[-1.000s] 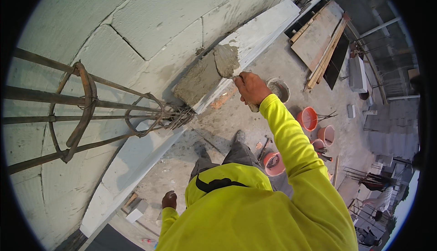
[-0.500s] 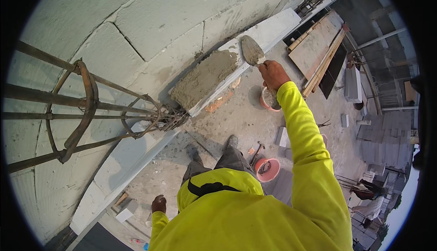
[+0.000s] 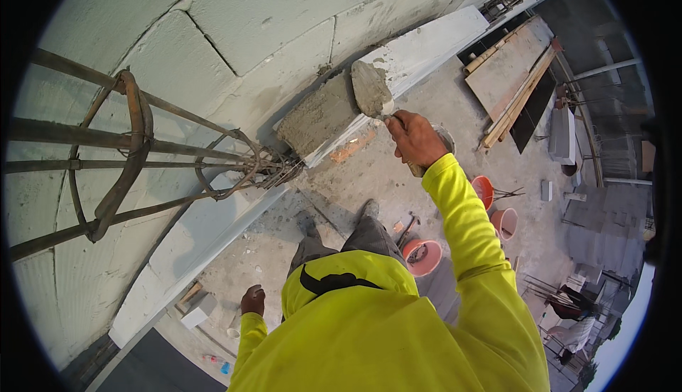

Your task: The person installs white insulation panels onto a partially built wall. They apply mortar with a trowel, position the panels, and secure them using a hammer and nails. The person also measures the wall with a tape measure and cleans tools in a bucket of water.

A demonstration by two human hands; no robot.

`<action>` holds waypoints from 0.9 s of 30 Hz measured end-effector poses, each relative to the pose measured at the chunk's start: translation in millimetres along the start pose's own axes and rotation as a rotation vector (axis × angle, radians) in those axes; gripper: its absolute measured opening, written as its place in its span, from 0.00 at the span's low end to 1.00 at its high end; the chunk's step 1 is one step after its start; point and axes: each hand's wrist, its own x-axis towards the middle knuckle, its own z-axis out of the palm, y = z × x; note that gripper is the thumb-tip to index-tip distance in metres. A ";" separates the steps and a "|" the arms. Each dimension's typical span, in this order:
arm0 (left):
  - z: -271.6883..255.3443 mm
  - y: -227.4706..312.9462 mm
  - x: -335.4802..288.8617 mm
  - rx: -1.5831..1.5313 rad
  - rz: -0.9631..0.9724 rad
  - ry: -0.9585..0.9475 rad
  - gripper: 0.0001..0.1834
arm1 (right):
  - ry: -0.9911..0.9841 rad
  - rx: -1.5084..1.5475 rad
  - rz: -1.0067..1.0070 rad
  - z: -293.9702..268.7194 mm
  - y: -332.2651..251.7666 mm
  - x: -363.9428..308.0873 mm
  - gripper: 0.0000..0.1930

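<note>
My right hand (image 3: 419, 140) is closed around the handle of a trowel, reaching out over the low course of white blocks (image 3: 440, 40). The trowel's mortar-coated blade (image 3: 371, 88) rests at the far end of a thick grey mortar bed (image 3: 317, 118) spread on top of those blocks. Part of the handle is hidden by my fingers. Down at my left side hangs my left hand (image 3: 253, 299), loosely curled, with nothing visible in it. It is well away from the mortar.
A rusty rebar cage (image 3: 135, 157) juts out at the left, next to the large block wall (image 3: 263, 19). A pink bucket (image 3: 422, 257) and a hammer (image 3: 408, 228) are by my feet. Farther right are an orange bucket (image 3: 483, 191) and boards (image 3: 511, 72).
The trowel blade has moved left and slightly down, from the bare block top onto the end of the mortar bed. My right hand followed it. My left hand still hangs low.
</note>
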 end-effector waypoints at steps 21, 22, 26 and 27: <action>-35.0 3.8 -13.6 0.030 -0.168 -0.090 0.20 | 0.049 0.380 -0.116 129.1 42.0 -96.7 0.13; -42.4 13.6 -17.6 0.052 -0.158 -0.107 0.20 | 0.105 0.531 -0.045 142.3 57.7 -95.3 0.13; -81.7 47.7 -39.9 0.200 0.012 -0.075 0.19 | 0.441 0.860 -0.002 197.2 109.5 -46.9 0.13; -93.9 53.2 -45.2 0.185 -0.144 -0.081 0.19 | 0.571 0.812 -0.026 204.6 120.1 -22.2 0.12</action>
